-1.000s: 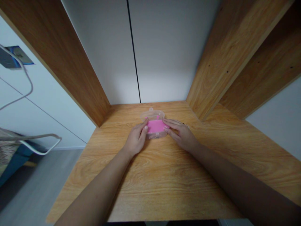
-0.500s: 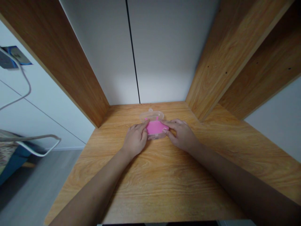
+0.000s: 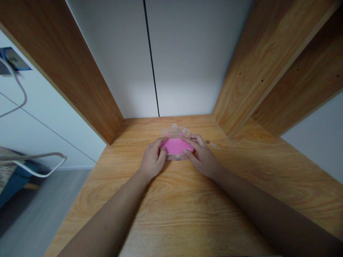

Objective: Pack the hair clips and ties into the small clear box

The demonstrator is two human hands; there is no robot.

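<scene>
A small clear plastic case (image 3: 175,131) lies on the wooden desktop with its lid folded back toward the wall. Over its base sits a flat pink panel (image 3: 175,146) with pink hinge tabs at the far edge. My left hand (image 3: 153,157) grips the panel's left end between thumb and fingers. At the right end, my right hand (image 3: 203,155) pinches the same panel, its thumb on the near edge and its fingers along the far one. What lies under the panel is hidden.
Just right of my right hand are a small dark ring (image 3: 208,141) and some tiny pale pieces (image 3: 213,145). Wooden uprights (image 3: 235,107) flank the desktop (image 3: 171,214), with a white wall (image 3: 184,71) behind. A white cable (image 3: 24,92) hangs at the left.
My left fingers have slid outward to the panel's left end, and my right hand has shifted slightly left. The small ring and pale pieces now show beside my right hand.
</scene>
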